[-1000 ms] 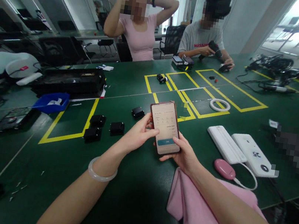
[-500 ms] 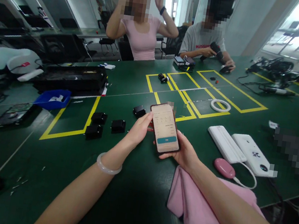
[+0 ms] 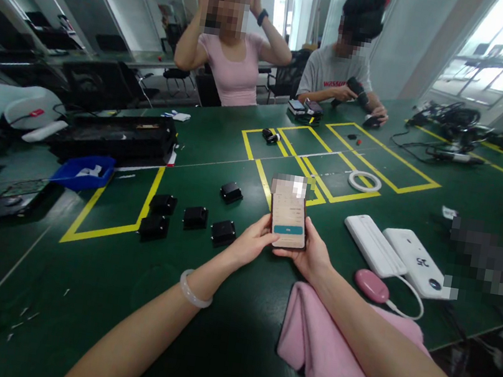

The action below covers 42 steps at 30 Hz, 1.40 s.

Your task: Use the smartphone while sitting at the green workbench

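A smartphone (image 3: 289, 216) with a lit screen is held above the green table, its upper part blurred out. My left hand (image 3: 254, 239) grips its left lower edge, the thumb lying over the bottom of the screen near a teal button. Round the right edge and underneath curls my right hand (image 3: 312, 251). Just left of my left hand sits a small black box-shaped part (image 3: 223, 232), with another black part (image 3: 231, 192) behind it. A pink cloth (image 3: 311, 342) lies beneath my right forearm.
Two white power banks (image 3: 375, 245) and a pink oval device (image 3: 372, 286) with a white cable lie to the right. A white ring (image 3: 365, 181) rests beside yellow tape outlines. A blue tray (image 3: 84, 171) stands left. Two people sit across the table (image 3: 193, 325).
The phone has moved slightly right and turned more upright. My left hand has shifted right and down to its lower edge, with the thumb now over the screen.
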### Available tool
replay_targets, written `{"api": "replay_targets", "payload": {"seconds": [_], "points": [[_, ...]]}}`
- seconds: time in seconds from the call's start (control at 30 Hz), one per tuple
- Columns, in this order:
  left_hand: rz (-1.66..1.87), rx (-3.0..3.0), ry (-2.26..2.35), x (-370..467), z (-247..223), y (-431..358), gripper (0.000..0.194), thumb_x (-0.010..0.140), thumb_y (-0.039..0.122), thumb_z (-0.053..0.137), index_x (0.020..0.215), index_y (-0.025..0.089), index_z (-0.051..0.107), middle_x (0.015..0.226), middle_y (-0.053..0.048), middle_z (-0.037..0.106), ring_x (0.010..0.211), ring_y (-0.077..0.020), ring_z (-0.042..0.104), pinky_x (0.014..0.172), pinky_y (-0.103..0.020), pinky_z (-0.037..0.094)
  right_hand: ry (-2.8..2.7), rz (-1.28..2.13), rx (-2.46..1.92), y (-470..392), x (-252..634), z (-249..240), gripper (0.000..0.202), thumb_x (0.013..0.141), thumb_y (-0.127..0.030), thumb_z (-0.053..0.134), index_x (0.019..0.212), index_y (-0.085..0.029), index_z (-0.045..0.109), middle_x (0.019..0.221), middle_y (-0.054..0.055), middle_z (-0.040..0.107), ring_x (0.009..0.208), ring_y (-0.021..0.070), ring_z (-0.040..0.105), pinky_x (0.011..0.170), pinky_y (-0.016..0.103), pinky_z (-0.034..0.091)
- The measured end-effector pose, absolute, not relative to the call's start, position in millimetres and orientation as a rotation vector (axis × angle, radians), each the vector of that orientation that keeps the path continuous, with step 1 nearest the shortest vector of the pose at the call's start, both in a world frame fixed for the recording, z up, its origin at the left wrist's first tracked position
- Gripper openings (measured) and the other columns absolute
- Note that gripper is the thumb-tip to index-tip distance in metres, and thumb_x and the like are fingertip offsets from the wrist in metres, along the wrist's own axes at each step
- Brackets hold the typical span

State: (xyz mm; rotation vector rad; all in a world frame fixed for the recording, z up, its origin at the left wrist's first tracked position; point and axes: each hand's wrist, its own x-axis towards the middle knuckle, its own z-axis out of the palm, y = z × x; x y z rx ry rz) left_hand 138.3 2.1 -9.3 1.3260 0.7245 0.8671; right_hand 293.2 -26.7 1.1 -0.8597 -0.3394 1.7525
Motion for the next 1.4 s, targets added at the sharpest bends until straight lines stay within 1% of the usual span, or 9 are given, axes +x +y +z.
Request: {"api": "replay_targets", "payload": {"seconds": [0.07,0.13,0.3,0.43,0.73,1.0,1.17,1.3,1.4], "points": [[0.861,1.281,0.666,138.1,-10.4,3.7,0.065,0.073,0.016,0.07,0.135,0.015,0.05,0.141,-0.011,0.056,0.13,-0.0297,0.052,0.115,-0.046,0.036,-0.341,1.753,-0.86,-24.5,294.0,-0.5,0.046,0.104,-0.039,0.029,0.111,-0.012,0.066,0.083,0.012,0.078,0.06,0.0243,0.074,0.045,0.038,0.062],[0.846,1.262,0.63,137.5,-9.6,4.4,0.07,0.07,0.014,0.073,0.136,0.016,0.049,0.144,-0.012,0.054,0.134,-0.0304,0.049,0.117,-0.046,0.034,-0.342,1.752,-0.866,-22.7,294.8,-2.1,0.046,0.104,-0.038,0.03,0.111,-0.011,0.066,0.084,0.013,0.078,0.061,0.0247,0.074,0.045,0.039,0.062],[0.837,1.28,0.593,135.3,-10.1,4.8,0.075,0.07,0.014,0.076,0.139,0.017,0.047,0.149,-0.012,0.047,0.139,-0.0325,0.043,0.119,-0.048,0.031,-0.352,1.752,-0.886,-21.1,295.6,-4.5,0.045,0.103,-0.039,0.032,0.111,-0.01,0.066,0.085,0.013,0.078,0.062,0.0249,0.075,0.046,0.038,0.062],[0.841,1.291,0.576,133.3,-14.0,5.5,0.076,0.071,0.015,0.076,0.141,0.018,0.046,0.15,-0.012,0.046,0.14,-0.0331,0.042,0.119,-0.049,0.03,-0.348,1.753,-0.867,-22.1,295.0,-4.0,0.045,0.103,-0.039,0.033,0.112,-0.01,0.066,0.087,0.013,0.078,0.063,0.0258,0.075,0.046,0.04,0.063],[0.879,1.313,0.579,132.8,-17.1,2.4,0.074,0.073,0.016,0.076,0.141,0.018,0.046,0.149,-0.013,0.048,0.138,-0.0326,0.044,0.118,-0.049,0.031,-0.361,1.77,-0.856,-22.7,293.9,-1.5,0.045,0.104,-0.038,0.03,0.114,-0.011,0.065,0.089,0.012,0.079,0.064,0.0259,0.075,0.046,0.04,0.063],[0.889,1.342,0.552,132.3,-24.7,2.2,0.072,0.078,0.022,0.074,0.142,0.018,0.042,0.144,-0.014,0.052,0.133,-0.0321,0.05,0.113,-0.048,0.038,-0.373,1.761,-0.868,-22.9,295.3,-1.2,0.045,0.103,-0.04,0.031,0.113,-0.013,0.065,0.087,0.012,0.079,0.062,0.0246,0.074,0.044,0.038,0.062],[0.898,1.36,0.584,132.4,-21.7,1.3,0.066,0.08,0.023,0.073,0.139,0.017,0.044,0.142,-0.014,0.054,0.13,-0.0315,0.052,0.111,-0.047,0.039,-0.406,1.774,-0.849,-23.8,295.3,-0.6,0.046,0.103,-0.04,0.03,0.113,-0.013,0.066,0.089,0.012,0.079,0.064,0.0246,0.075,0.045,0.037,0.063],[0.925,1.35,0.656,132.2,-16.5,1.6,0.056,0.081,0.025,0.07,0.133,0.015,0.049,0.138,-0.013,0.056,0.126,-0.0301,0.054,0.108,-0.044,0.042,-0.425,1.776,-0.843,-24.9,293.1,-1.0,0.044,0.102,-0.041,0.033,0.113,-0.013,0.066,0.091,0.012,0.078,0.067,0.0245,0.075,0.047,0.038,0.063],[0.937,1.415,0.759,131.1,-14.9,0.6,0.057,0.087,0.03,0.063,0.139,0.016,0.045,0.137,-0.013,0.055,0.12,-0.0265,0.057,0.104,-0.041,0.044,-0.419,1.679,-0.833,-22.5,294.1,-3.3,0.043,0.102,-0.041,0.036,0.115,-0.014,0.066,0.093,0.012,0.078,0.069,0.0243,0.075,0.05,0.038,0.064]]}}
